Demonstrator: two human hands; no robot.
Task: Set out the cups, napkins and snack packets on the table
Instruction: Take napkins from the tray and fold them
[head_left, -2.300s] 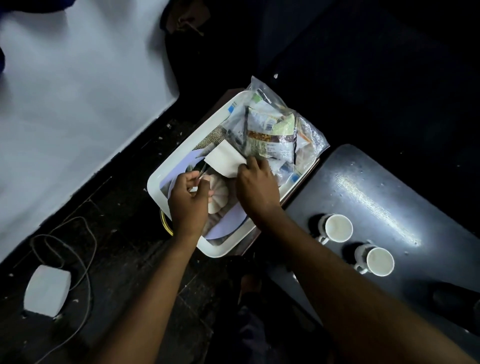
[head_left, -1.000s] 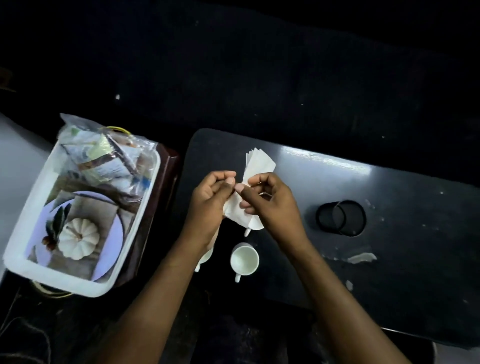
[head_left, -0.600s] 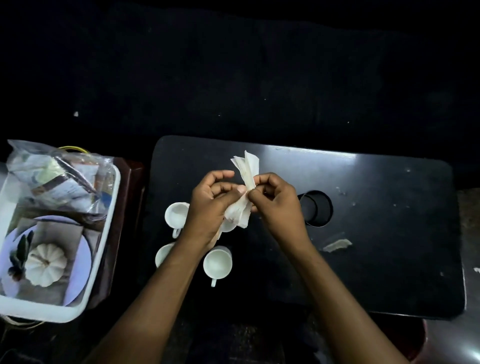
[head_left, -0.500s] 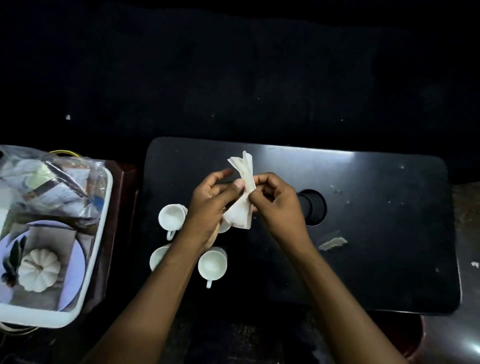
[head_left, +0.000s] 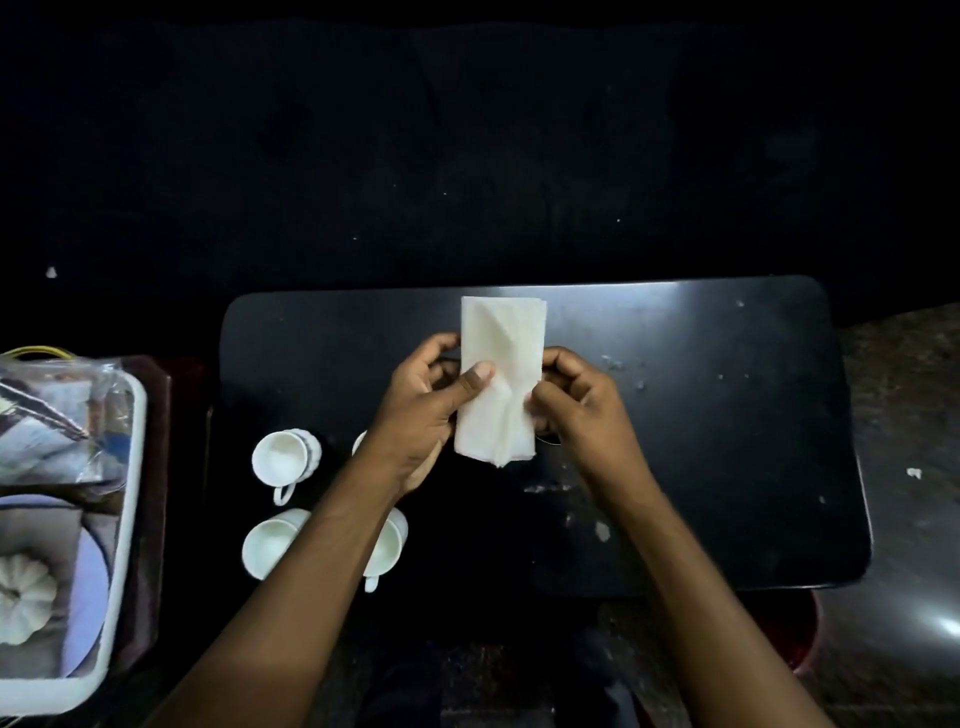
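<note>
Four white cups (head_left: 285, 457) on the bench (head_left: 727, 441), two mostly hidden under the left forearm. One napkin stack (head_left: 500, 379) pinched by left hand (head_left: 426, 410) and right hand (head_left: 582, 410).

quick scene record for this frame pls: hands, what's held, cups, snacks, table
left hand: grips the left edge of the napkins, thumb on top
right hand: grips their right edge
napkins: folded white stack, held above the table
cups: white, on the table's left part; three clearly seen, a fourth mostly hidden behind the left hand
snack packets: in a clear bag in the white tray, left of the table
table: dark, scattered white specks
</note>
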